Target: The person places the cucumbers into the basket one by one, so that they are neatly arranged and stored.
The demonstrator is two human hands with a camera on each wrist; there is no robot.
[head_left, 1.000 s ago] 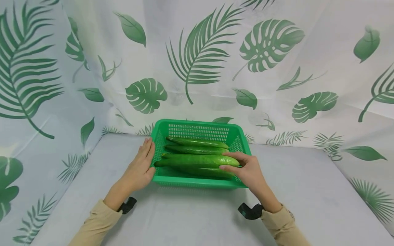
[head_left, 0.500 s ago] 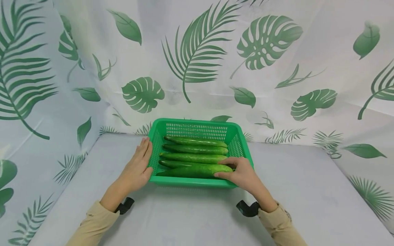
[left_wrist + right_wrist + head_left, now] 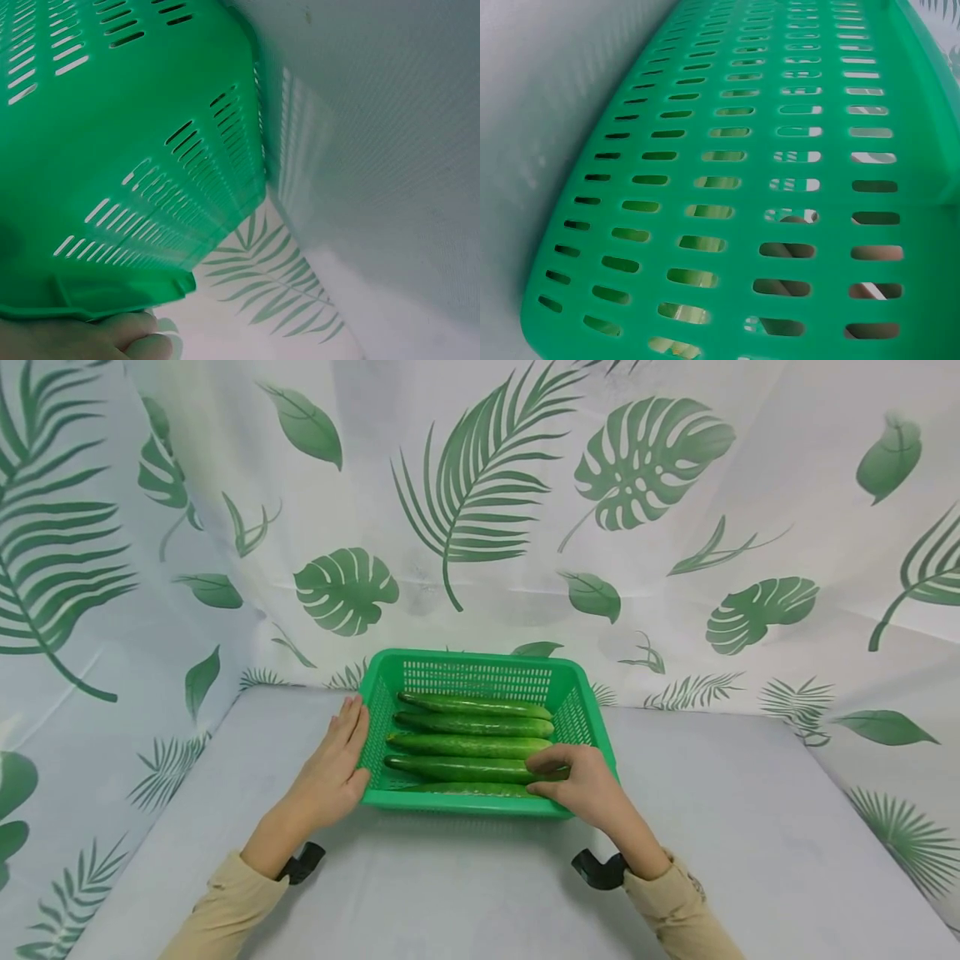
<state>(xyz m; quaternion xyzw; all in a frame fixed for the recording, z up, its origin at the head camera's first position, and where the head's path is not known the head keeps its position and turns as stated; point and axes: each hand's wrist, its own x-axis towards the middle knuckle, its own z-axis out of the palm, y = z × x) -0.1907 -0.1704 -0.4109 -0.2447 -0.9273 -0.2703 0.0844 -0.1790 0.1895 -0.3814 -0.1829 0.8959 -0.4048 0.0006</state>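
Several long green cucumbers lie side by side in a green plastic basket [image 3: 465,806], their length running left to right. Partly hidden behind the basket's front rim is the nearest cucumber [image 3: 472,789]. My right hand [image 3: 581,781] reaches over the right front corner. Its bent index finger and thumb stand apart at the right ends of the two nearest cucumbers, with the fourth cucumber [image 3: 457,768] under the fingertips. My left hand [image 3: 333,768] rests with straight fingers against the basket's left side; its fingers [image 3: 127,330] show under the rim in the left wrist view.
The basket stands on a white table [image 3: 450,893] near a white curtain [image 3: 510,610] printed with green leaves. Slotted basket walls fill much of both wrist views. A black wrist camera [image 3: 600,868] sits at the right cuff.
The front cucumber, gripped by my right hand earlier, has gone down to the basket's front side, and the fingers have loosened from it. My left hand stays at the basket, which shifted slightly left in view.
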